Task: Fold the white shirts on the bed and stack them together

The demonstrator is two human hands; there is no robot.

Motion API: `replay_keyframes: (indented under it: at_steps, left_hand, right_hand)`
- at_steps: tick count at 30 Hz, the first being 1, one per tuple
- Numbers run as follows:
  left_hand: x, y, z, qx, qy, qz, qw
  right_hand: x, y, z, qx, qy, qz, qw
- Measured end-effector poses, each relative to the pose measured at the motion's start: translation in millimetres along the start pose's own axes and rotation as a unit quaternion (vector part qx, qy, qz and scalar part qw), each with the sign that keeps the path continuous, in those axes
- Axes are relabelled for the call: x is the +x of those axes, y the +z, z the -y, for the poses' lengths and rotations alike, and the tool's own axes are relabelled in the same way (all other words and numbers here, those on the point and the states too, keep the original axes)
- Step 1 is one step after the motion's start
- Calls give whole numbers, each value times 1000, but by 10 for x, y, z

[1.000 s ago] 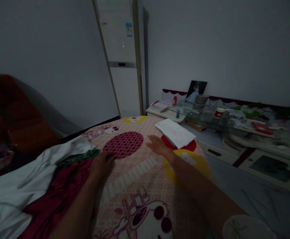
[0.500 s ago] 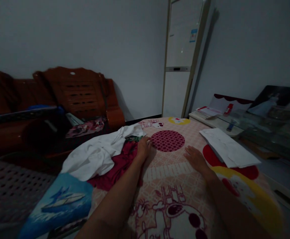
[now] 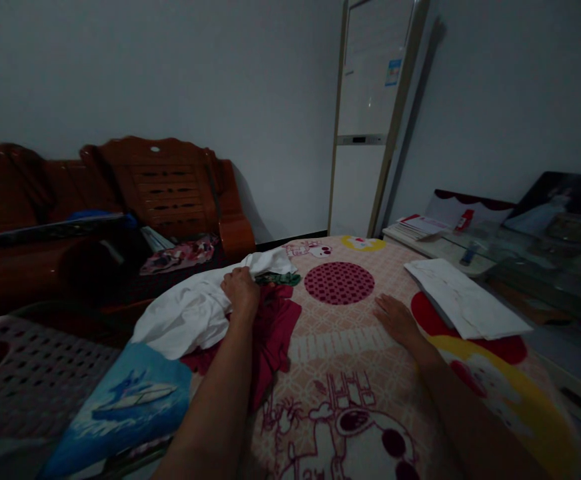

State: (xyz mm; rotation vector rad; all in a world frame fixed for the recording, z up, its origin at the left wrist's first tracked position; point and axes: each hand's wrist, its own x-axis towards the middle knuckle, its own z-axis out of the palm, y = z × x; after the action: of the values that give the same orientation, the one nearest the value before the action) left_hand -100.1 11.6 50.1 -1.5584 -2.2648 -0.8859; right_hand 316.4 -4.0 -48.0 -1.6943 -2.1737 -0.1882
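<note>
Left hand at the white cloth, right hand flat on the cover.
Both forearms extend forward over the pink patterned fabric cover (image 3: 340,340). Right hand (image 3: 393,317): palm down, fingers extended, holding nothing, near the folded white sheet-like item (image 3: 465,300). Left hand (image 3: 241,288): palm down, fingers curled onto the rumpled white cloth (image 3: 190,313); whether it grips cannot be told. The white cloth lies left of and partly over the crumpled dark-red cloth (image 3: 273,333). Beyond: brown wooden seat (image 3: 170,193).
</note>
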Motion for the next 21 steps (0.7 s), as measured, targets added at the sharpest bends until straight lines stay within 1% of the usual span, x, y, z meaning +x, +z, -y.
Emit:
replay_keyframes:
  at_steps: [5,9,11,13,15,18,21]
  left_hand:
    - [57,-72,57,13,-9,10,1000]
    - [98,-90,121,12,-31,36,999]
    - [101,-90,134,8,-40,32,999]
    - [88,-90,131,15,-31,9,999]
    - [67,-90,117,40,-8,-11,999]
    - [48,-83,111,85,5,4,996]
    - [70,-70,160,94,-14,18,995]
  right_hand:
    - [-5,-25,14,-10,-3,8,1000]
    - [-11,-16,16,-11,-7,5,1000]
    - [-16,-6,15,-9,-5,4,1000]
    - [-20,-3,16,-6,-3,4,1000]
    - [-22,-10,21,-4,-3,4,1000]
    - [-23,-23,25,-6,-8,2,1000]
    - [-25,-11,15,-4,-12,-3,1000]
